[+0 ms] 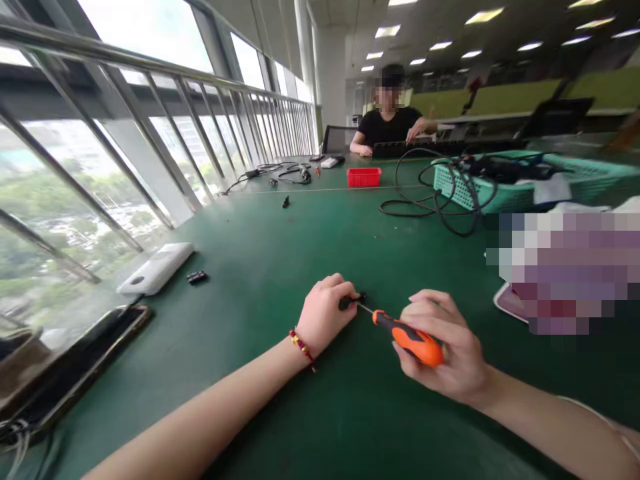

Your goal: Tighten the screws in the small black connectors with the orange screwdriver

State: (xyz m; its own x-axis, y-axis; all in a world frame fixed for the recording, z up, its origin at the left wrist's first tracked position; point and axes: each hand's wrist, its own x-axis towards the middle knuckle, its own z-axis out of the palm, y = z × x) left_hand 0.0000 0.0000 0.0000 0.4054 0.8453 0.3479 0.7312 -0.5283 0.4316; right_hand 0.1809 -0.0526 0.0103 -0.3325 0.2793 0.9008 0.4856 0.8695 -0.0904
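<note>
The left hand is low over the green desk, its grip clamped on a small black part between thumb and fingers. One end of the part sticks out past the fingertips, and the fingers hide much of the rest. A red and gold bracelet circles the left wrist.

The right hand has its grip closed around the orange and black handle of a screwdriver, thumb below and fingers above. The screwdriver tilts, its shaft pointing left to the part at the left fingertips; whether its tip sits in the part, I cannot tell.

To the left lie a white box, a short black piece just beside it, and a dark phone nearer the edge. Further up the desk is a tiny black bit, with cables beyond it by the railing. A red tray stands near the far end. On the right is a teal basket with dark things in it, and a black cord loops out beside it. At the far end sits a person in a black top, both arms at a long dark object
</note>
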